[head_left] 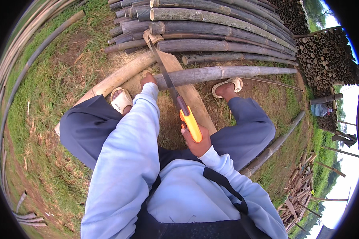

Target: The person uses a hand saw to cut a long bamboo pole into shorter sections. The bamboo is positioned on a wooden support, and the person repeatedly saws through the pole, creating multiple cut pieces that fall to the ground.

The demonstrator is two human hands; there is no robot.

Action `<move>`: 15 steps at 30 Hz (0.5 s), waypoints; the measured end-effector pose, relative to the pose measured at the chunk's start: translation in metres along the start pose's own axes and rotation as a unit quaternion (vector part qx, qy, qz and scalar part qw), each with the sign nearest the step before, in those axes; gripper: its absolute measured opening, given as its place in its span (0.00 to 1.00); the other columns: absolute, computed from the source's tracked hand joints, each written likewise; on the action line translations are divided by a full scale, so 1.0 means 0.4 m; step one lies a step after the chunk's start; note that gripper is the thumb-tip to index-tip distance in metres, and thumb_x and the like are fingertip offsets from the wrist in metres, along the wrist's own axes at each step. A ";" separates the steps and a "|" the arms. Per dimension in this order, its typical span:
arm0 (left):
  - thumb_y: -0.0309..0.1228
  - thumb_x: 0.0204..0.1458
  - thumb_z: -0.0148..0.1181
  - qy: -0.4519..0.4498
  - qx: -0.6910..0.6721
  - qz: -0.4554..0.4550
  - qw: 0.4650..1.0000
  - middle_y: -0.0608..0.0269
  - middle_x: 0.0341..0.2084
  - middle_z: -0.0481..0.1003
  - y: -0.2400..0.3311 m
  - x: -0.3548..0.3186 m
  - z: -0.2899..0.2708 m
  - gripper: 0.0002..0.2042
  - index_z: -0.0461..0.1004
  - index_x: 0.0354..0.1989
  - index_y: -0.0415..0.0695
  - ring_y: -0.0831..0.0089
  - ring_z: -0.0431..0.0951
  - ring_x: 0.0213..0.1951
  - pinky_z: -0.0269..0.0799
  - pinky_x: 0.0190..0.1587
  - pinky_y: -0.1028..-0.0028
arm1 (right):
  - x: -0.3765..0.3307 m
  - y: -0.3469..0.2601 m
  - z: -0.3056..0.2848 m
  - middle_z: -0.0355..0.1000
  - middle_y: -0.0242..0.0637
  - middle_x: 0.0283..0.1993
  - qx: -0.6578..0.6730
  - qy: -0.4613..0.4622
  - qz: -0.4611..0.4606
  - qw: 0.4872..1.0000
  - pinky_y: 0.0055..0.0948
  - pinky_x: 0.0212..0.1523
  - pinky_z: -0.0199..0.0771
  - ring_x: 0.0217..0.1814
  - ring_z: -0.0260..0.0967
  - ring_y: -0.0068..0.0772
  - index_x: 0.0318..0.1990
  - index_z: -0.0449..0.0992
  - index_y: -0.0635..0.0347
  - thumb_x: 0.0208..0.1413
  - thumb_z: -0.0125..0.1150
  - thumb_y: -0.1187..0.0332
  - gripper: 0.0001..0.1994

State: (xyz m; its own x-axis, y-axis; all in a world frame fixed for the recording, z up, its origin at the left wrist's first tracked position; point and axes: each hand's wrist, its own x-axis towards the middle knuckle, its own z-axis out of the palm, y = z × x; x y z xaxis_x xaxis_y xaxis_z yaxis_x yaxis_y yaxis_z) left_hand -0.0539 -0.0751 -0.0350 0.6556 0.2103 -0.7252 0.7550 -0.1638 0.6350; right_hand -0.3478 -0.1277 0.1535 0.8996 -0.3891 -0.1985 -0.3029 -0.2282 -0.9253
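Observation:
A handsaw point(190, 119) with an orange and dark handle is in my right hand point(199, 144), its fingers wrapped round the grip. Its long dark blade points away from me and crosses a grey bamboo pole point(211, 74) close to the pole's left end. My left hand point(148, 79) is at that end, left of the blade, with its fingers curled against the bamboo; the far side of the grip is hidden. Under the pole runs a wooden plank point(201, 109). A thick pale bamboo pole point(119, 75) slants away to the left of my left hand.
Several bamboo poles point(223, 30) lie side by side beyond the plank. Cut bamboo tubes point(323, 57) are stacked at the far right. Another pole point(273, 147) lies beside my right leg, near a heap of split pieces point(297, 191). My sandalled feet flank the plank.

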 end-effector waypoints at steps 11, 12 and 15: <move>0.47 0.57 0.45 0.071 0.160 0.123 0.977 0.36 0.47 0.77 0.024 -0.078 -0.026 0.26 0.81 0.45 0.36 0.40 0.77 0.52 0.69 0.58 0.53 | -0.069 -0.060 -0.050 0.67 0.27 0.20 0.074 -0.023 0.059 0.995 0.22 0.21 0.63 0.19 0.62 0.16 0.34 0.72 0.64 0.61 0.62 0.73 0.06; 0.46 0.57 0.45 0.073 0.159 0.113 0.978 0.36 0.47 0.78 0.026 -0.075 -0.023 0.26 0.81 0.44 0.36 0.40 0.77 0.51 0.69 0.58 0.53 | -0.099 -0.067 -0.069 0.68 0.27 0.22 0.040 -0.032 0.035 0.998 0.23 0.24 0.65 0.21 0.63 0.17 0.38 0.74 0.65 0.61 0.62 0.73 0.05; 0.46 0.56 0.46 0.086 0.142 0.097 0.981 0.33 0.44 0.77 0.026 -0.071 -0.021 0.26 0.81 0.41 0.32 0.39 0.78 0.50 0.70 0.57 0.52 | -0.173 -0.080 -0.113 0.69 0.29 0.24 0.038 -0.043 0.067 0.996 0.25 0.27 0.67 0.23 0.66 0.19 0.42 0.76 0.67 0.60 0.62 0.74 0.07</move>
State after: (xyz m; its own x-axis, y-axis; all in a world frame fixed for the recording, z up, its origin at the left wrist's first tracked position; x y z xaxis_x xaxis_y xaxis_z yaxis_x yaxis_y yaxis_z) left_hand -0.0649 -0.0748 -0.0055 0.7936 0.3046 -0.5267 0.6060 -0.4735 0.6392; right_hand -0.4146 -0.1341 0.2113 0.8771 -0.3326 -0.3464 -0.4010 -0.1104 -0.9094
